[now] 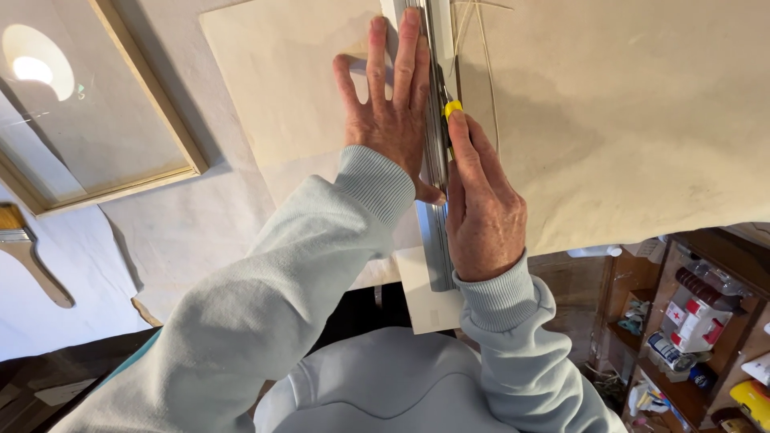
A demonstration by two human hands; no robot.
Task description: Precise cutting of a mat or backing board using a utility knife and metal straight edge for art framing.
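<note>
Now right hand grip clamps yellow knife beside ruler, left hand flat

The left hand lies flat across the metal straightedge, blocking its left flank, and the right hand crowds its right edge, so no gap remains between them. Bare canvas spreads open to the right. Leftward, a wooden frame and a brush (near the table edge) hem the sheet.
</note>
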